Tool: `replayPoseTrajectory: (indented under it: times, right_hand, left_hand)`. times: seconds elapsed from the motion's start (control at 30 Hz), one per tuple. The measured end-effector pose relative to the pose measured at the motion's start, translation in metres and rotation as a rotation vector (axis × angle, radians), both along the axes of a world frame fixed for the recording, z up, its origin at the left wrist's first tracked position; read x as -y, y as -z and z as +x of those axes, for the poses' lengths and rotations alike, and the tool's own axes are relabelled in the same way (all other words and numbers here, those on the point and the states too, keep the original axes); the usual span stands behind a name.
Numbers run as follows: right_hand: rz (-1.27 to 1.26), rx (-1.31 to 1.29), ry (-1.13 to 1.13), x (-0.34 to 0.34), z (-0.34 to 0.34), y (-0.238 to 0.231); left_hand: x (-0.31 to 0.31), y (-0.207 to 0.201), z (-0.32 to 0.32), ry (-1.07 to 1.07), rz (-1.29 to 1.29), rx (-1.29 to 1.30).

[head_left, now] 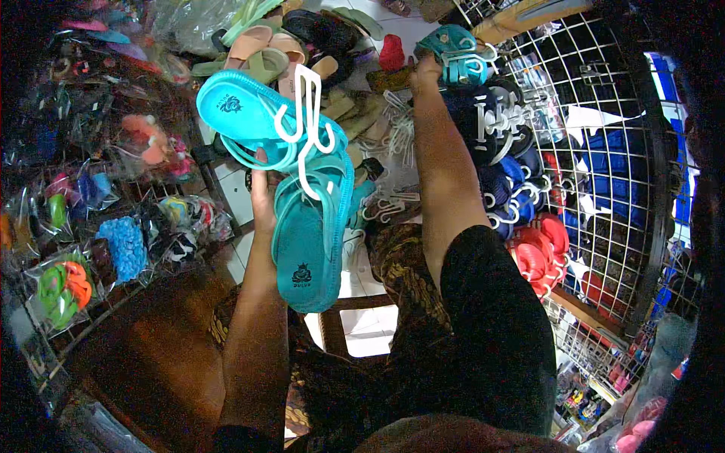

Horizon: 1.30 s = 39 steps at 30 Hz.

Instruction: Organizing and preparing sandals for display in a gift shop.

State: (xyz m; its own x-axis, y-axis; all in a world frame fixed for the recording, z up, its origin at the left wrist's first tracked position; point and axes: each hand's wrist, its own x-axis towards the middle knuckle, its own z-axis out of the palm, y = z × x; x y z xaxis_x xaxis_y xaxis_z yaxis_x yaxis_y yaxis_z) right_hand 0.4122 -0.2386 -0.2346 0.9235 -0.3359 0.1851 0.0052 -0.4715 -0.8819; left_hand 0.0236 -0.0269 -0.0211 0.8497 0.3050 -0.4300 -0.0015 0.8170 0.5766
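Note:
My left hand (262, 198) is closed on a pair of turquoise strap sandals (308, 249), its fingers mostly hidden behind them. A white plastic hanger (308, 124) with curled hooks is fixed to that pair, one sole turned up to the left and the other pointing down. Stretched far forward, my right hand (427, 69) grips a second teal pair of sandals (459, 59), which also carries a white hanger, beside the wire rack. Part of the right hand's fingers is hidden by this pair.
A white wire grid rack (604, 151) curves along the right, with dark blue sandals (513, 185) and red sandals (538, 253) hung near it. Loose white hangers (400, 128) and piled footwear (264, 57) lie ahead. Bagged goods (121, 249) cover the left side. A brown stool (343, 321) stands below.

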Motion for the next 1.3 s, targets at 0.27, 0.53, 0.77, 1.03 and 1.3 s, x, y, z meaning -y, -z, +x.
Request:
replayPoseTrajectory:
  times: [0.27,0.53,0.77,1.03,1.3]
  right_hand:
    - [-0.096,-0.046,-0.055,-0.012,-0.007,0.003]
    - [-0.66,-0.232,-0.34,-0.03,-0.01,-0.01]
    - [-0.456,-0.202,0.037,-0.031,-0.013,0.046]
    - [-0.691,0.152,-0.257,-0.011,-0.027,0.049]
    - [0.359,0.058,0.092,-0.014,-0.033,0.042]
  left_hand:
    - [0.002,-0.001,0.002,-0.073,0.03,-0.009]
    - [0.001,0.002,0.003,-0.053,0.076,0.06]
    - [0.001,0.004,0.003,-0.043,0.048,0.064]
    - [-0.002,0.008,0.002,-0.06,0.076,0.072]
    - [0.001,0.003,0.002,-0.064,0.057,0.035]
